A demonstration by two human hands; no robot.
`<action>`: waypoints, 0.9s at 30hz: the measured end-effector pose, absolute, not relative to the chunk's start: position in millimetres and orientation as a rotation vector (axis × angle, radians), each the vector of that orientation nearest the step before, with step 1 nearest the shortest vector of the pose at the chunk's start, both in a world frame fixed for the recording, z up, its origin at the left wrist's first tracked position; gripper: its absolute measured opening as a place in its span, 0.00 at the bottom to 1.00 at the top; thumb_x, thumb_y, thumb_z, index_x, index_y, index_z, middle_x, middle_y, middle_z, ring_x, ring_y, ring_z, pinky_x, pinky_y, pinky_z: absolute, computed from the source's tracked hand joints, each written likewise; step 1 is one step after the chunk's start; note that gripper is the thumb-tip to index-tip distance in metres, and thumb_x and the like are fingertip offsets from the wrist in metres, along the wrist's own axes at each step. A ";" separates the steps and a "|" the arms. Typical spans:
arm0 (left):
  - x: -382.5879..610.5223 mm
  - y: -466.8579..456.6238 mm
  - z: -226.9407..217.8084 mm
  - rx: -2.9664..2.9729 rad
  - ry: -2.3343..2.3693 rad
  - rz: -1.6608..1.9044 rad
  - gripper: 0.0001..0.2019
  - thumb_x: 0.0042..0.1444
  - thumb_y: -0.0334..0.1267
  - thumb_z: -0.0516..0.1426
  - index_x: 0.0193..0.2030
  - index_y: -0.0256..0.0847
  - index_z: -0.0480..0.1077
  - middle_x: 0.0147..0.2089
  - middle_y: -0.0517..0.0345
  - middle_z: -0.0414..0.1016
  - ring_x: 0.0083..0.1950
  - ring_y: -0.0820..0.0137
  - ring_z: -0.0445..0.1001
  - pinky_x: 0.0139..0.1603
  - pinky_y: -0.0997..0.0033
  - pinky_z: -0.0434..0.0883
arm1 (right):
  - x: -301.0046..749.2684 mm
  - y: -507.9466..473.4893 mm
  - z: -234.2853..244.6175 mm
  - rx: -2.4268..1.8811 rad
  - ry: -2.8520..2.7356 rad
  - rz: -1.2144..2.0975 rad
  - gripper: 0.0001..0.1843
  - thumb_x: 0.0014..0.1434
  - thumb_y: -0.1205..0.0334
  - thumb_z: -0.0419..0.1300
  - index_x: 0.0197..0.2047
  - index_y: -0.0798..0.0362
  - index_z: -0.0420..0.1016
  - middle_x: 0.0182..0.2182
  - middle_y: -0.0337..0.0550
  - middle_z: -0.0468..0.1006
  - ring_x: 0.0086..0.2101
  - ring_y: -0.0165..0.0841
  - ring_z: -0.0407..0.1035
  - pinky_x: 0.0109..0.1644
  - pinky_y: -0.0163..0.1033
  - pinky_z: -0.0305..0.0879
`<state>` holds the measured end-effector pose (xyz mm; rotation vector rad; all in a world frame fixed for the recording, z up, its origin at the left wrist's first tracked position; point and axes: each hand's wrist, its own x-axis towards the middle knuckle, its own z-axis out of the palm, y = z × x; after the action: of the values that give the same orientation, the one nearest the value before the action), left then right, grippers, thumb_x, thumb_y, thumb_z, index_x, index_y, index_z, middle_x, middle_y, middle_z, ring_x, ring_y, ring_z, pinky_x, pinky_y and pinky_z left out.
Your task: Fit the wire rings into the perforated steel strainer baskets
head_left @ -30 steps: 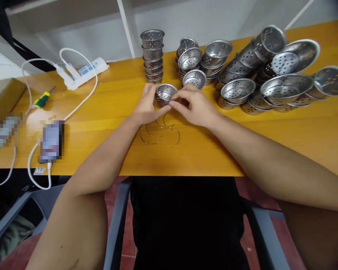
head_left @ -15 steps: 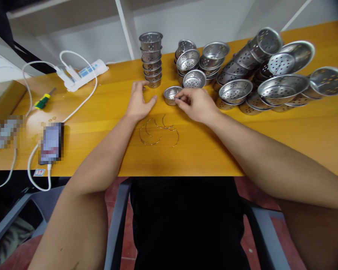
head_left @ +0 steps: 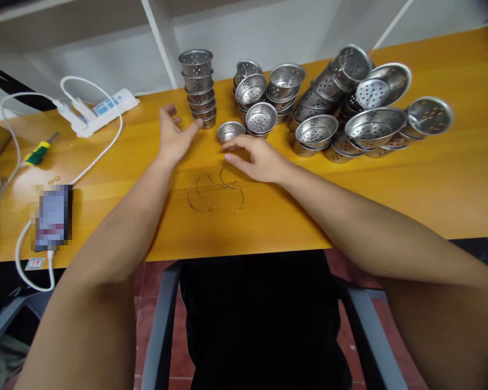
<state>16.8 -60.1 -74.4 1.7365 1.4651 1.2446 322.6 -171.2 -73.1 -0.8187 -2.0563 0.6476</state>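
My left hand (head_left: 173, 134) is open beside the left end of a tall stack of perforated metal cups (head_left: 198, 82). Its thumb reaches the foot of that stack; whether it touches I cannot tell. My right hand (head_left: 257, 158) hovers open, fingers apart and nothing visible between them. Just beyond its fingertips sits a small shallow metal cup (head_left: 230, 130), its near side partly covered by the hand. Another perforated cup (head_left: 261, 116) stands behind the right hand. Several thin curved wires (head_left: 203, 208) lie on the table in front of both hands.
More perforated cups and bowls (head_left: 376, 127) crowd the right, some in a leaning stack (head_left: 325, 86). On the left are a white power strip (head_left: 106, 114) with cables, a green-yellow screwdriver (head_left: 38, 153) and a phone (head_left: 52, 216) near the table edge.
My right hand has let go of the small cup's rim and drawn back toward me. My left hand has shifted slightly toward the tall stack. The whole view has swung to the right.
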 end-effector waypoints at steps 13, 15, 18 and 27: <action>31.4 2.6 -59.6 1.715 1.373 1.201 0.45 0.57 0.69 0.83 0.66 0.45 0.70 0.64 0.62 0.84 0.68 0.64 0.70 0.84 0.49 0.69 | 323.6 -166.1 -74.3 -0.873 -2.044 0.564 0.12 0.81 0.48 0.67 0.54 0.44 0.89 0.58 0.53 0.93 0.61 0.54 0.85 0.73 0.66 0.80; 17.2 -8.3 -61.0 1.702 1.381 1.207 0.44 0.63 0.80 0.73 0.68 0.47 0.70 0.64 0.60 0.84 0.72 0.60 0.70 0.84 0.46 0.70 | 323.2 -166.0 -75.2 -0.867 -2.049 0.568 0.11 0.81 0.48 0.68 0.53 0.44 0.89 0.57 0.54 0.93 0.60 0.55 0.85 0.73 0.68 0.80; 0.4 -40.9 -51.3 1.518 1.292 1.271 0.48 0.59 0.90 0.64 0.66 0.51 0.68 0.58 0.63 0.85 0.75 0.57 0.72 0.83 0.44 0.73 | 322.8 -166.4 -76.3 -0.851 -2.048 0.558 0.14 0.81 0.46 0.67 0.55 0.45 0.90 0.57 0.56 0.92 0.60 0.55 0.85 0.74 0.69 0.81; 2.7 -188.7 -6.3 1.400 0.945 0.693 0.37 0.63 0.72 0.60 0.64 0.45 0.83 0.48 0.42 0.93 0.49 0.44 0.94 0.44 0.43 0.90 | 320.0 -177.8 -65.1 -0.738 -1.869 0.905 0.55 0.72 0.18 0.72 0.88 0.37 0.68 0.78 0.57 0.79 0.55 0.50 0.86 0.61 0.58 0.88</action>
<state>2.7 -188.7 -6.3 1.3996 0.9449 0.6928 320.0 -177.8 -65.1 -0.7382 -1.8688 0.9051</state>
